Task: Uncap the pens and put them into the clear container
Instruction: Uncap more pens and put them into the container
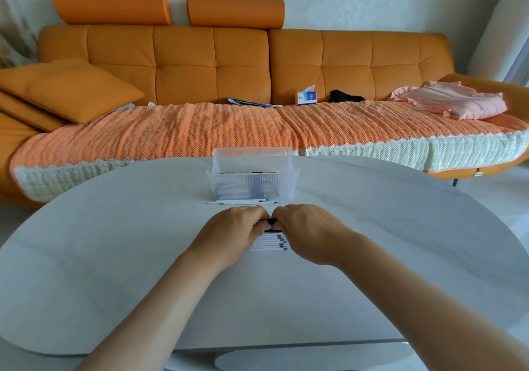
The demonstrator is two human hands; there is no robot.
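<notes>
Hands first: our left hand (239, 227) and right hand (307, 226) meet knuckle to knuckle low over the tabletop (114, 256). Both are curled round one pen (272, 222), and only a black bit of it shows between them. Looks to us like the uncapping step, one hand on the barrel and the other on the cap, though we can't tell which is which with the fingers tucked under. Right beneath is a row of white pens (270, 242) lying side by side, black ends to the right, so there's plenty left to do. Next move, we reckon, is a straight pull apart without knocking that row, then a reach forward to drop the pen in. Some loose pens (243, 201) lie just in front of the clear container (252, 176), right by its near wall, so we'd have to lift over those. The container has pens inside already. Beyond the tabletop there's the orange sofa (183, 55) with a tissue box (306, 98), pink clothes (455, 101) and a cushion (65, 87), none of it in our way
</notes>
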